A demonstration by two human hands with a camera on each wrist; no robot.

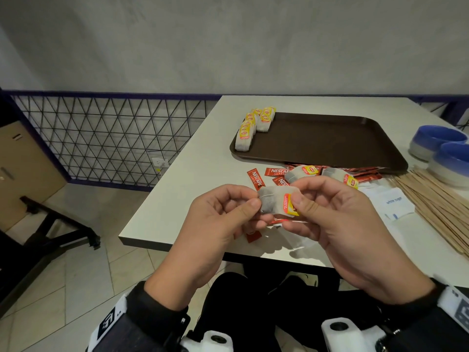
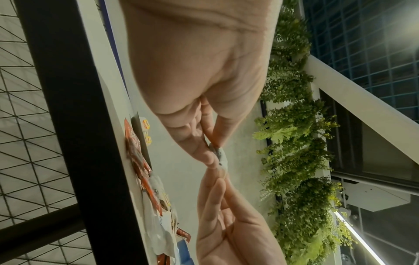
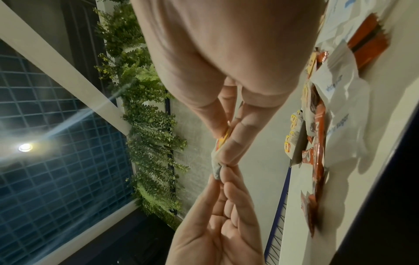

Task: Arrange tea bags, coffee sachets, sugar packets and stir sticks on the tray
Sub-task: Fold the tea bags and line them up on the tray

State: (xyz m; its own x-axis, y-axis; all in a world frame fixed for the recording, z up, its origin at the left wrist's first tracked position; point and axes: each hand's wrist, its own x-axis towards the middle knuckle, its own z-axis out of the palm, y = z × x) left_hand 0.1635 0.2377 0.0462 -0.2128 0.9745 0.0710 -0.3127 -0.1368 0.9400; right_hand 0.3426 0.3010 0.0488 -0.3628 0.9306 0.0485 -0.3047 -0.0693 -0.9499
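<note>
while both hands hover above the near edge of the counter (image 1: 177,199), the left hand (image 1: 223,219) pinches one end of a tea bag (image 1: 276,201) between thumb and fingers, and the right hand (image 1: 330,214) pinches the other end at its yellow tag (image 1: 293,204); each grip is closed on that bag, which hangs in the air between them. farther back, the brown tray (image 1: 330,141) lies on the counter with a stack of tea bags (image 1: 253,125) at its far left corner. two loose bags (image 1: 322,174) lie on red coffee sachets (image 1: 256,179) just before the tray. sugar packets (image 1: 393,201) and wooden stir sticks (image 1: 436,204) lie to the right, near two blue bowls (image 1: 441,146).
</note>
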